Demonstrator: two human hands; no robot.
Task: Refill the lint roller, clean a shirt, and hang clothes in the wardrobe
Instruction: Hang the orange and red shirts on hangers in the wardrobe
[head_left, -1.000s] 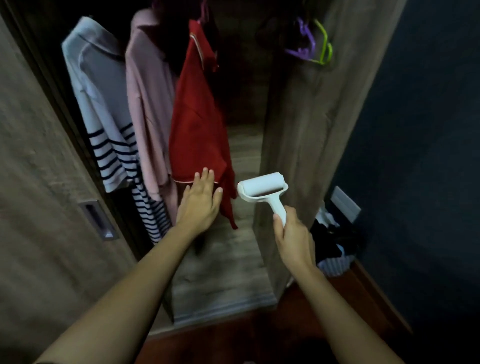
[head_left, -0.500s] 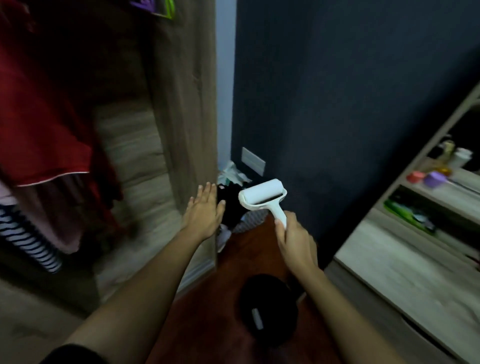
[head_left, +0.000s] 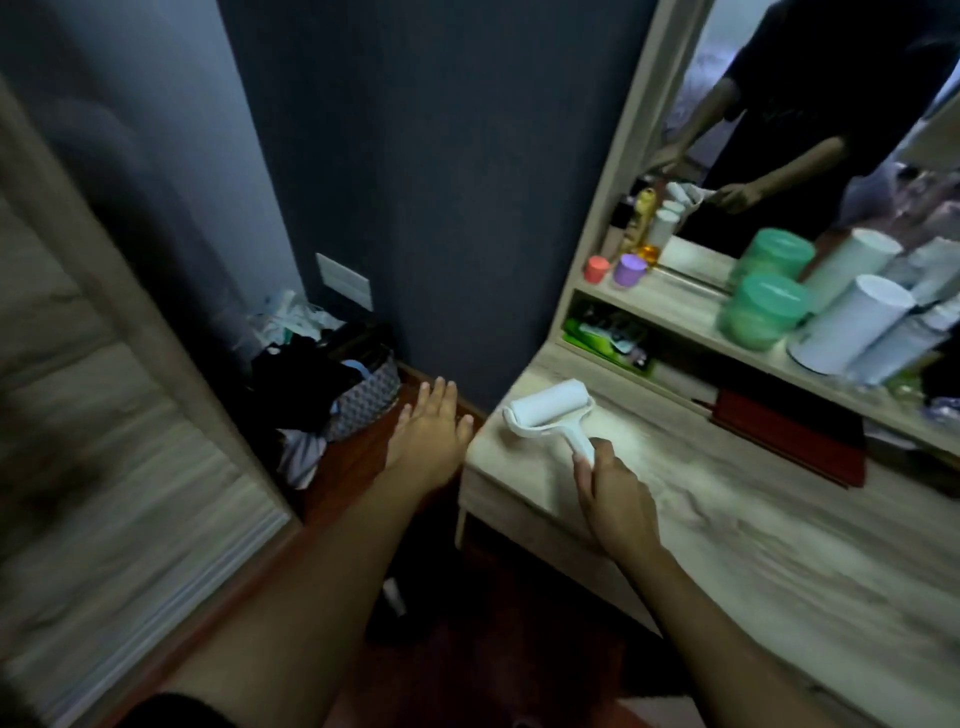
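Head view, single frame, some motion blur.

Right hand: closed around the white handle of the lint roller, fingers wrapped, thumb along the stem. Roller head white, tilted, held just above the left end of the pale wood-grain surface; whether it touches the surface cannot be told.

Left hand: empty, palm down, fingers spread and extended, hovering over the red-brown floor just left of the surface's corner.

Shelf above the surface: green-lidded jar, white cylinder beside it, small purple cap and small red cap near the left end.

Mirror behind the shelf: reflects a person in dark clothing, both arms and the roller.

Floor corner by the dark blue wall: patterned grey basket heaped with dark and white clothes.

Far left: wood-grain wardrobe panel, blurred.
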